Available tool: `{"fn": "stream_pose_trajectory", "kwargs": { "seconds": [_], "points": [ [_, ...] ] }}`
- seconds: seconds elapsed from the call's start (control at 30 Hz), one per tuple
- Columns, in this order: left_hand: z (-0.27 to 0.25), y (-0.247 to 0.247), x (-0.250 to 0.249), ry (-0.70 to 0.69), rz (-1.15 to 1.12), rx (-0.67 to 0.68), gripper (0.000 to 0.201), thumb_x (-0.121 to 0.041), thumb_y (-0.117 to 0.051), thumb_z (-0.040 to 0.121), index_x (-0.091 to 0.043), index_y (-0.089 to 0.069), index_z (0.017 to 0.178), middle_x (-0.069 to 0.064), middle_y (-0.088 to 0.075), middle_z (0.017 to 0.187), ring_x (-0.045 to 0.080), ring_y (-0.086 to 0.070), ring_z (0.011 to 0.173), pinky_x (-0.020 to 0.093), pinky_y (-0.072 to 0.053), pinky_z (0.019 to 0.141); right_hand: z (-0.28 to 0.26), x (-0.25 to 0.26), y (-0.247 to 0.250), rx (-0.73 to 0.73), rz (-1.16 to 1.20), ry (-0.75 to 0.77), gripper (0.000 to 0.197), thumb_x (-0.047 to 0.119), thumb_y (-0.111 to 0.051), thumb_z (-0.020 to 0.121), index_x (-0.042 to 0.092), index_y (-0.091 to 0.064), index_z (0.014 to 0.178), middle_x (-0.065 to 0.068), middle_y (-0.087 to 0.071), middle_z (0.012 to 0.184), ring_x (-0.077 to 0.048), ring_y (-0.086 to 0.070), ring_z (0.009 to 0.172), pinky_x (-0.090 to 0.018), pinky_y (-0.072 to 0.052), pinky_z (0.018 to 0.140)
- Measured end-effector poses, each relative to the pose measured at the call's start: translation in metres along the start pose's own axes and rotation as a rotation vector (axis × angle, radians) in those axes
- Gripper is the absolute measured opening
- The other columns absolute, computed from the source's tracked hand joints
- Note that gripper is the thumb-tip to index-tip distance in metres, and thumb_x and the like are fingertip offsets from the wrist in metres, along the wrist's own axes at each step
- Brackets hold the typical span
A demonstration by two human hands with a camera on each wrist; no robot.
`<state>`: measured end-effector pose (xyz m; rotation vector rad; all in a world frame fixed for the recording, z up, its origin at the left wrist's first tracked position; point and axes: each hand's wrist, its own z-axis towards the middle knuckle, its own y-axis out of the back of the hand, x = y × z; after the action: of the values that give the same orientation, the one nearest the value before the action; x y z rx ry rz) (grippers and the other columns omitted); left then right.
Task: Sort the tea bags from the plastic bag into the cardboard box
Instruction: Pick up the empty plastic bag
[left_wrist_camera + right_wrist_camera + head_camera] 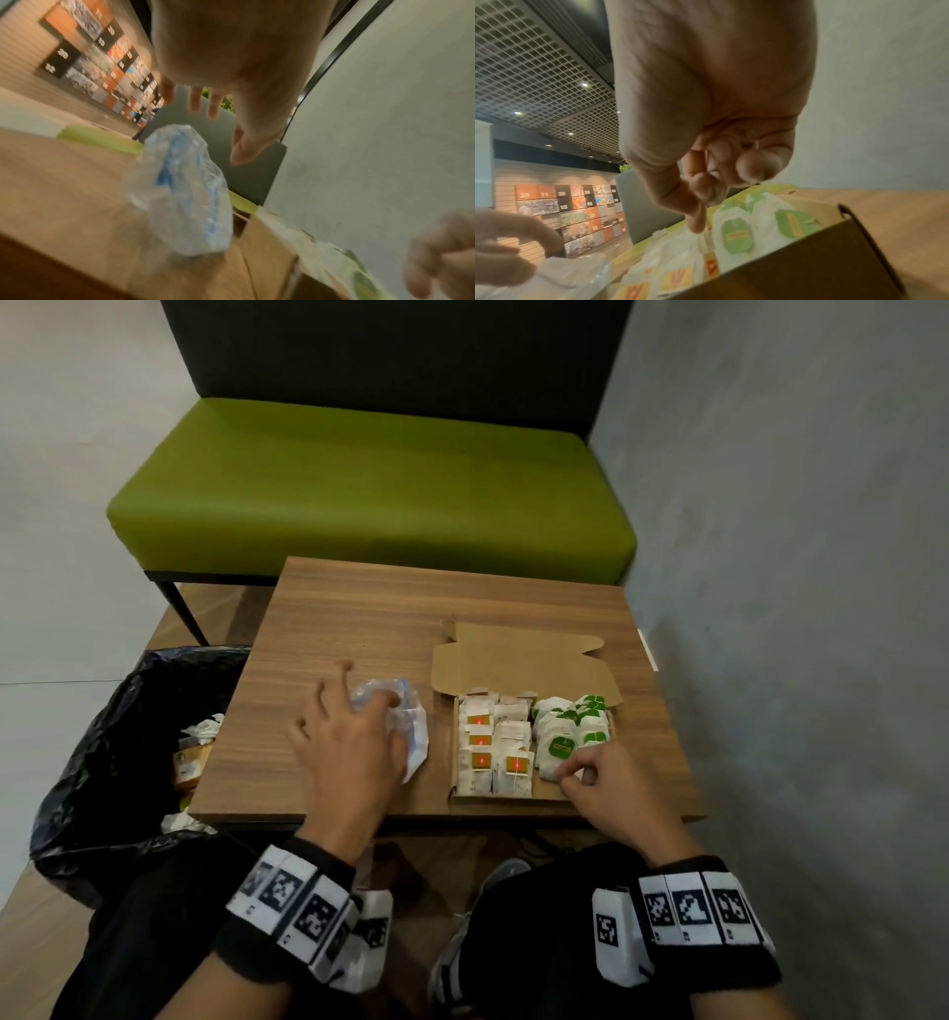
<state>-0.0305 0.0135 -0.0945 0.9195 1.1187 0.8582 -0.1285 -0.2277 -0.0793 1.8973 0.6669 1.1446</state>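
A crumpled clear plastic bag [415,731] [185,192] with blue print lies on the wooden table [359,618], left of the open cardboard box [518,660] [808,263]. My left hand [352,731] [231,60] hovers over the bag with fingers spread; the left wrist view shows a gap between thumb and bag. Inside the box, orange-tagged tea bags [482,742] fill the left half and green-tagged tea bags [570,726] [736,233] the right. My right hand [595,783] [706,121] is curled at the box's front right corner, thumb and forefinger pinching the edge of a white tea bag [549,768].
A bin lined with a black bag [102,737] holding rubbish stands against the table's left side. A green bench [369,480] sits behind the table and a grey wall [821,608] runs along the right. My knees are under the near table edge.
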Motion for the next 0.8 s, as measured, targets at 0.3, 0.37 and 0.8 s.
{"fn": "stream_pose_trajectory", "kwargs": {
  "seconds": [0.3, 0.37, 0.8],
  "points": [
    [-0.007, 0.013, 0.036, 0.069, -0.19, 0.281, 0.043, -0.014, -0.068, 0.083, -0.021, -0.062, 0.125, 0.006, -0.06, 0.124, 0.023, -0.063, 0.101, 0.03, -0.047, 0.079, -0.038, 0.057, -0.047, 0.114, 0.194, 0.271, 0.027, 0.027, -0.064, 0.089, 0.029, -0.071, 0.114, 0.019, -0.065, 0.089, 0.004, -0.058, 0.067, -0.015, -0.046, 0.065],
    [-0.019, 0.025, 0.04, 0.015, -0.303, 0.297, 0.049, -0.013, -0.075, 0.075, -0.026, -0.064, 0.121, 0.003, -0.059, 0.124, 0.023, -0.062, 0.105, 0.033, -0.048, 0.087, -0.042, 0.062, -0.055, 0.047, 0.318, 0.272, 0.04, 0.038, -0.067, 0.09, 0.032, -0.06, 0.129, 0.019, -0.06, 0.105, 0.002, -0.061, 0.076, -0.017, -0.051, 0.07],
    [-0.069, 0.04, 0.048, -0.254, -0.508, 0.282, 0.069, -0.035, -0.083, 0.072, -0.038, -0.052, 0.134, -0.032, -0.047, 0.122, -0.01, -0.048, 0.116, 0.007, -0.037, 0.093, -0.053, 0.067, -0.059, -0.287, 0.517, 0.255, 0.035, 0.016, -0.064, 0.09, 0.028, -0.054, 0.121, 0.006, -0.049, 0.053, -0.008, -0.046, 0.048, -0.024, -0.04, 0.052]
  ]
}}
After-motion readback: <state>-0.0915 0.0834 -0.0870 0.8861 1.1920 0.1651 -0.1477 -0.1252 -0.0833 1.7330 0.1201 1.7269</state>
